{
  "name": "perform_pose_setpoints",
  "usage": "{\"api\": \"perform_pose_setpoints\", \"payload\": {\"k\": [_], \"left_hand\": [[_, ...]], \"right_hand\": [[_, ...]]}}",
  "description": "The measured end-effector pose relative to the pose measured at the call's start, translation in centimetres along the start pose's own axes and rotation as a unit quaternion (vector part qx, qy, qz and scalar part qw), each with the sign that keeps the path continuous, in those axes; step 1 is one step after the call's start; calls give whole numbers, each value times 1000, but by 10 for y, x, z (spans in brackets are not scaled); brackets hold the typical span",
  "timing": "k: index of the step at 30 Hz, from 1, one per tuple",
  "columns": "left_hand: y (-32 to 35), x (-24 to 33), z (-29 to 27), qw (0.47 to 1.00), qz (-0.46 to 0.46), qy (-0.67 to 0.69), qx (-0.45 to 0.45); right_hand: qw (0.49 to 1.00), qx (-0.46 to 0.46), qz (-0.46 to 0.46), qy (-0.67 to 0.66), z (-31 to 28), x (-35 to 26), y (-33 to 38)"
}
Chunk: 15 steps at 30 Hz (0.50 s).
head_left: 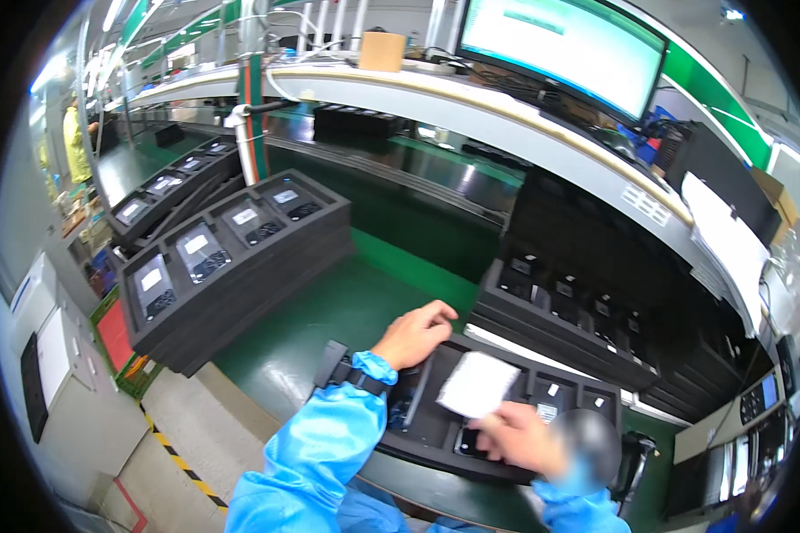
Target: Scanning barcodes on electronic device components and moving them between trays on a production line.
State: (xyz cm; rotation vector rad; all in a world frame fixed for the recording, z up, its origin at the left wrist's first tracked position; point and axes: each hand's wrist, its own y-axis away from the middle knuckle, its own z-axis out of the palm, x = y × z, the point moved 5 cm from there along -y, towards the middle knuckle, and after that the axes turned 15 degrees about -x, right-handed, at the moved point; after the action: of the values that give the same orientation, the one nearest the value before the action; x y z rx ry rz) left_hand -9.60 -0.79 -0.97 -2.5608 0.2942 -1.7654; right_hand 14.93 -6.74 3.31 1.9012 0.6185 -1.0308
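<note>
1. By the half-closed right hand [523, 437], a white sheet [476, 382] is pinched at its near edge, above a black tray [428, 452].
2. The left hand [415, 335] is held loosely bent beside the tray's far left edge, apparently empty.
3. Stacked foam trays [262, 293] are set left of the left hand.
4. Beyond both hands, a monitor [564, 49] is seen.

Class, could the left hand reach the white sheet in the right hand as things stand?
Probably yes: the left hand is close by, and nothing visible stands between it and the white sheet.
</note>
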Motion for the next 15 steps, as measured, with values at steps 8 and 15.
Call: {"api": "perform_pose_setpoints", "payload": {"k": [8,15], "left_hand": [[7,21,5,970,-75,-232,1],[10,31,24,893,-88,-440,-34]], "right_hand": [[993,-105,6,56,34,-11,-33],[905,424,-40,9,-61,80,98]]}}
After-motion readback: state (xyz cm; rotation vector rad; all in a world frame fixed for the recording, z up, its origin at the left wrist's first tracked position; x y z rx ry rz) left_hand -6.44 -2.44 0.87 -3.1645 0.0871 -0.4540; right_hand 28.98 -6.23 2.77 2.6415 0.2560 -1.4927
